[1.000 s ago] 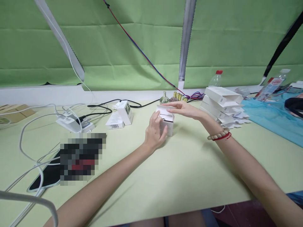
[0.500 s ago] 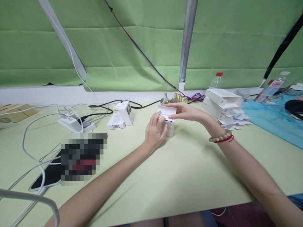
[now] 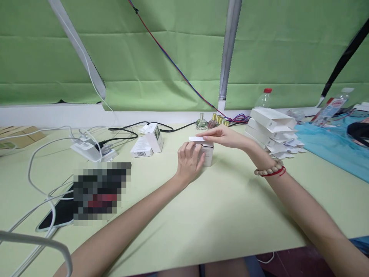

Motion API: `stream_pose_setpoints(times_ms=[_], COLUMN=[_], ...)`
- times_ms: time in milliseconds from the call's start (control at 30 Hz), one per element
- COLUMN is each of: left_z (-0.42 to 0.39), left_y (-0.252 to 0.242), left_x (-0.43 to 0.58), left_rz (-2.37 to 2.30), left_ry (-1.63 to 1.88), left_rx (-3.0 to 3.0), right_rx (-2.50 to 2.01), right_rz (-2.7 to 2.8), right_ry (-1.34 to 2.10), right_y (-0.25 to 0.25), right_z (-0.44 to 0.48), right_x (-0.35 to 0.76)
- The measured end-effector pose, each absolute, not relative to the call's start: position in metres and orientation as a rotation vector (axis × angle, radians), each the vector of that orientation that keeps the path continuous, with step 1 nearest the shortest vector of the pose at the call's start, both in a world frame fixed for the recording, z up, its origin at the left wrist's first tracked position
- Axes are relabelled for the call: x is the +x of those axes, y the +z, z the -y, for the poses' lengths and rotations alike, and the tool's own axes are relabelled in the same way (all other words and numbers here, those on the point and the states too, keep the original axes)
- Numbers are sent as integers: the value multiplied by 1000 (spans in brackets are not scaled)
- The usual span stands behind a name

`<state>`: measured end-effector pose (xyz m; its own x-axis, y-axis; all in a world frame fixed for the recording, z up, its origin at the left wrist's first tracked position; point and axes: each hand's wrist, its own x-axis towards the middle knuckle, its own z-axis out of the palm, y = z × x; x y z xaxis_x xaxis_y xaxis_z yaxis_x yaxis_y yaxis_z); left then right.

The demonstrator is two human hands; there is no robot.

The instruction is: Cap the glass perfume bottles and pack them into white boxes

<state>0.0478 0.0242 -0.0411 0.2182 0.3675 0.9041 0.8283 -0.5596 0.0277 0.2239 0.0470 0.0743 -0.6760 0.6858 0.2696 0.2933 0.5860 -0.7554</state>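
A small white carton (image 3: 208,156) stands upright on the table in front of me. My left hand (image 3: 188,161) is wrapped round its left and near side, fingers bent over the top edge. Above the carton, my right hand (image 3: 220,136) reaches in from the right, its fingertips on the top flap, which now lies almost flat. What the carton holds is hidden. Just behind my hands stand a clear glass perfume bottle (image 3: 201,122) and several more bottles with gold tops (image 3: 219,119).
Two closed white cartons (image 3: 154,138) sit left of my hands. A stack of open white cartons (image 3: 269,129) rises on the right, beside a blue plastic sheet (image 3: 325,146). Left are a power strip (image 3: 92,151), white cables and a dark tablet-like device (image 3: 56,213).
The carton's raised top flap has come down nearly flat under my right fingers. My left hand keeps its hold on the carton.
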Motion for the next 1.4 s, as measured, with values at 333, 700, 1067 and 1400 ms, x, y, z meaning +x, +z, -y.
stream_pose_setpoints(times_ms=[333,700,1067,1400], left_z=[-25,-23,-26,-23], left_y=[-38,-38,-38,-34], left_x=[46,47,45,45], left_rz=[1125,1126,1114,1228], left_ry=[-1249,-1253,-1288,-1336], left_rx=[-2059,-2117,-2050,-2047], right_rx=[-826,-683,-692,-650], right_rz=[2164,2128,2288,2249], right_ry=[921,1334,1169,1022], right_y=[67,52,66,46], right_z=[-54,-66,-43,-59], right_x=[223,232,221,218])
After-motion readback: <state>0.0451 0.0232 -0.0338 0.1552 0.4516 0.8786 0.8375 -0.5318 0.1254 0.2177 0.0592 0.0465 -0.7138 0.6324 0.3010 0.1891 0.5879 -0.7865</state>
